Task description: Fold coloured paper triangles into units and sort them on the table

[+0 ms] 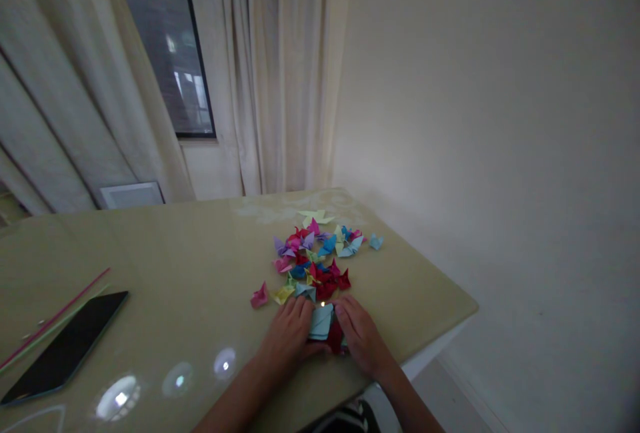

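Note:
My left hand (289,336) and my right hand (361,336) rest side by side on the beige table (190,273) near its front edge. Between them lies a light blue sheet of paper (321,322) on top of a dark red sheet (335,340). The fingers of both hands press down flat on these sheets, the left on the blue one's left edge, the right on its right edge. Just beyond the hands spreads a heap of small folded paper figures (315,256) in pink, red, blue, purple and yellow.
A dark tablet (65,346) lies at the left of the table, with thin pink and green sticks (55,318) beside it. A lone pink figure (259,296) sits left of the heap. Curtains, a window and a plain wall stand behind. The table's right edge runs close to my right hand.

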`<action>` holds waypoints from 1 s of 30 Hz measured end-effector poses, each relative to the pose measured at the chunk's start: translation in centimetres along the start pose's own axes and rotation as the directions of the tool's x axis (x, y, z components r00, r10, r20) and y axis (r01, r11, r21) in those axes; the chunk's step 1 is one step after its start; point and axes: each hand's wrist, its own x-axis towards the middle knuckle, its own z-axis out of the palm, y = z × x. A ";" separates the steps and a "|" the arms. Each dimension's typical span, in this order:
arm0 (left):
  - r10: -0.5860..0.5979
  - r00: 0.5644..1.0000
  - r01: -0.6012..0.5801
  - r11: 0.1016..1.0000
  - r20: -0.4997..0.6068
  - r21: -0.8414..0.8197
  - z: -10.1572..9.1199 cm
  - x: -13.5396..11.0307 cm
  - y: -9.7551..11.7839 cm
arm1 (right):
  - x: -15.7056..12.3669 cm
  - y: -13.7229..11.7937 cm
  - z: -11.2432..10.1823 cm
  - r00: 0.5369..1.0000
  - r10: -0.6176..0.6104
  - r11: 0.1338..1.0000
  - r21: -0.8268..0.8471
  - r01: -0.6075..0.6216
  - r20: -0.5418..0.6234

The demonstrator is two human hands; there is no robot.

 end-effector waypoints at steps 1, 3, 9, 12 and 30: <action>0.006 1.000 -0.006 1.000 0.000 -0.005 0.0 0.0 -0.1 | 0.0 0.1 0.1 1.000 -0.004 1.000 -0.011 0.004 -0.006; 0.008 1.000 -0.008 1.000 -0.009 -0.010 0.0 -0.1 -0.3 | 0.1 0.1 0.1 1.000 -0.006 0.999 -0.034 0.005 -0.022; -0.081 0.997 0.081 0.995 -0.011 -0.058 -0.7 -0.6 -0.6 | 0.3 -0.1 0.0 1.000 -0.002 0.995 -0.099 0.001 -0.008; -0.106 0.994 0.107 0.991 0.011 -0.084 -0.9 -0.6 -0.4 | 0.4 -0.3 0.0 1.000 -0.008 0.995 -0.100 0.008 -0.001; 0.048 0.998 -0.052 0.992 -0.038 -0.119 0.6 -0.2 -1.3 | 0.1 0.3 0.2 0.997 -0.013 0.998 -0.064 0.008 -0.074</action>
